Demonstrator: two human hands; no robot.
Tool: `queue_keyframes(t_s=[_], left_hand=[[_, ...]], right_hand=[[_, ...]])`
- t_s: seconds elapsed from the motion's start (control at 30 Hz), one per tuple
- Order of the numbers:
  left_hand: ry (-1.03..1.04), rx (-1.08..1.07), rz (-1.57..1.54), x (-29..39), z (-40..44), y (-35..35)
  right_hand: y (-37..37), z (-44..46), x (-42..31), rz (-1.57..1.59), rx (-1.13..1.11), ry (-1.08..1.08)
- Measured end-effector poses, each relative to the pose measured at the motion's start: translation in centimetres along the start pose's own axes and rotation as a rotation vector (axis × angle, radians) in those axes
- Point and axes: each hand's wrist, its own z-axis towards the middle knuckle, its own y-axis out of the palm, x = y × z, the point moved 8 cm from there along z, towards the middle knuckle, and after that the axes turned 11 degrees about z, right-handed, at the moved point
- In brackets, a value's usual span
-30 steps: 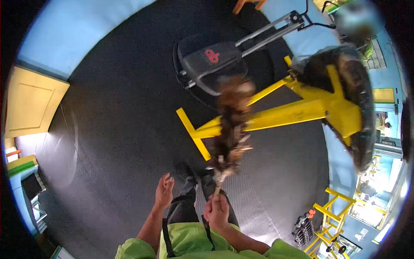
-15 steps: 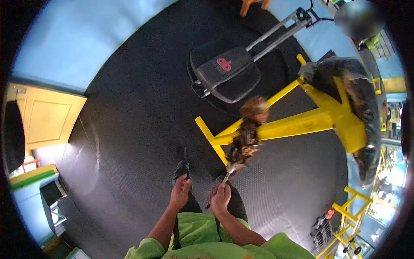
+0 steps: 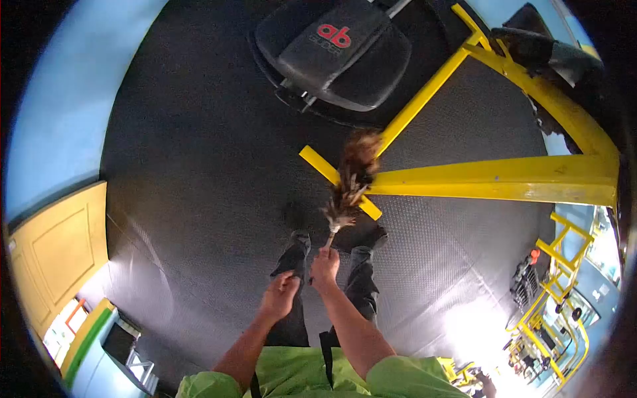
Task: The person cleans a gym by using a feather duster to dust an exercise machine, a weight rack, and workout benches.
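Note:
My right hand (image 3: pixel 324 268) is wrapped round the handle of a brown feather duster (image 3: pixel 352 186), whose feathers point forward over the foot of a yellow metal frame (image 3: pixel 491 180). Whether the feathers touch the frame I cannot tell. To the left, my left hand (image 3: pixel 280 296) hangs in front of my leg with its fingers loosely curled and apart, holding nothing. Beyond the duster lies a black padded exerciser (image 3: pixel 332 53) with red "ab" lettering.
Dark textured matting (image 3: pixel 199 192) covers the floor. A yellow door (image 3: pixel 63 249) is at the left, near a blue and green counter (image 3: pixel 93 351). At the lower right are a yellow rack (image 3: pixel 564 252) and black weights (image 3: pixel 524 282).
The view has shifted towards the yellow frame, which looks larger and nearer. My right hand still grips the duster, whose feathers now lie over the frame's foot. My left hand stays empty.

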Motion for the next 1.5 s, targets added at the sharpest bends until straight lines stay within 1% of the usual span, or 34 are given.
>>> queue_keyframes(t_s=[0.03,0.07,0.1,0.13,0.17,0.23,0.27,0.37,0.43,0.5,0.57,0.63,0.67,0.7,0.73,0.8,0.87,0.9,0.93,0.97,1.0,1.03,1.07,1.1,1.17,1.2,1.27,1.3,1.33,1.37,1.4,1.43,1.47,1.5], left_hand=[[-0.061,0.03,-0.044,-0.4,0.0,-1.2],[0.002,0.042,-0.037,-0.9,0.2,-1.7],[0.019,0.044,-0.022,-1.1,0.5,-1.9],[0.012,0.034,-0.046,-1.5,0.7,-2.0],[0.002,0.022,-0.069,-1.8,0.7,-2.1],[-0.004,0.014,0.001,-2.0,1.3,-2.4],[-0.018,0.01,0.057,-1.6,1.6,-2.3],[0.0,-0.049,0.052,1.5,1.5,-1.6],[0.061,-0.032,0.116,3.0,1.4,-1.4],[0.105,-0.07,0.027,4.9,1.4,-1.0],[0.142,-0.052,0.037,5.4,1.9,-0.6],[0.106,-0.082,0.031,6.4,1.8,0.1],[0.103,-0.069,0.107,5.7,2.5,0.6],[0.135,-0.065,0.104,6.6,2.5,1.0],[0.125,-0.081,0.139,7.1,2.5,1.5],[0.112,-0.1,0.167,8.3,1.8,2.5],[0.149,-0.073,0.208,10.3,0.2,2.9],[0.177,-0.065,0.221,11.4,-0.7,3.1],[0.185,-0.036,0.223,12.5,-1.8,3.0],[0.212,-0.03,0.269,13.6,-2.9,3.0],[0.215,-0.002,0.303,14.7,-3.8,3.0],[0.222,0.021,0.34,15.9,-4.8,3.3],[0.243,0.055,0.289,16.7,-5.4,3.9],[0.275,0.042,0.328,18.0,-5.5,5.1],[0.212,0.098,0.431,19.7,-6.1,6.4],[0.244,0.095,0.474,21.2,-6.4,8.1],[0.343,0.023,0.486,24.8,-6.4,13.2],[0.387,-0.016,0.506,27.2,-6.9,15.9],[0.51,-0.021,0.587,29.1,-6.0,18.4],[0.485,-0.106,0.524,31.3,-6.6,21.0],[0.563,-0.153,0.531,34.9,-8.6,23.1],[0.663,-0.174,0.511,35.2,-5.6,25.0],[0.694,-0.147,0.506,36.4,-3.7,26.4],[0.715,-0.111,0.45,39.9,-5.9,27.4]], right_hand=[[-0.8,1.0,0.6,0.012,0.011,-0.003],[-0.9,1.6,2.5,0.152,0.013,0.24],[0.4,1.0,3.1,0.291,0.0,0.481],[0.9,0.6,2.4,0.187,0.024,0.473],[1.0,0.3,1.9,0.148,0.02,0.501],[0.1,0.2,2.5,0.083,0.014,0.57],[-1.0,0.0,2.8,0.038,0.021,0.593],[-6.3,-1.5,3.3,-0.076,0.038,0.623],[-10.6,-3.3,2.6,-0.139,0.026,0.57],[-14.7,-5.1,0.8,-0.187,0.034,0.499],[-17.4,-5.9,-2.0,-0.213,0.068,0.403],[-18.4,-4.7,-4.6,-0.24,0.106,0.283],[-18.2,-3.5,-5.9,-0.262,0.126,0.225],[-17.9,-2.2,-7.1,-0.299,0.135,0.183],[-17.5,-0.8,-8.2,-0.371,0.126,0.162],[-17.3,2.6,-10.0,-0.633,0.029,0.175],[-15.6,6.4,-9.1,-1.15,-0.168,0.236],[-14.5,6.2,-9.4,-1.4,-0.269,0.246],[-14.3,5.2,-10.4,-1.35,-0.306,0.097],[-15.1,4.1,-10.7,-1.301,-0.307,0.072],[-15.6,2.9,-10.9,-1.484,-0.363,-0.149],[-16.9,1.8,-11.0,-1.535,-0.375,-0.289],[-18.4,0.8,-10.8,-1.59,-0.375,-0.436],[-20.0,-0.1,-10.6,-1.642,-0.361,-0.585],[-24.4,-1.3,-10.9,-1.606,-0.146,-0.662],[-28.6,-3.4,-12.7,-1.233,-0.054,-0.661],[-36.8,-9.3,-19.1,-0.723,-0.008,-0.493],[-39.7,-10.4,-21.1,-0.588,-0.054,-0.334],[-41.9,-10.5,-23.2,-0.577,0.016,-0.325],[-44.0,-10.7,-24.5,-0.572,0.083,-0.315],[-45.4,-11.3,-26.0,-0.566,0.089,-0.305],[-46.4,-12.3,-28.2,-0.487,0.107,-0.426],[-47.1,-13.5,-30.7,-0.411,0.123,-0.548],[-47.6,-14.1,-32.3,-0.419,0.123,-0.548]])
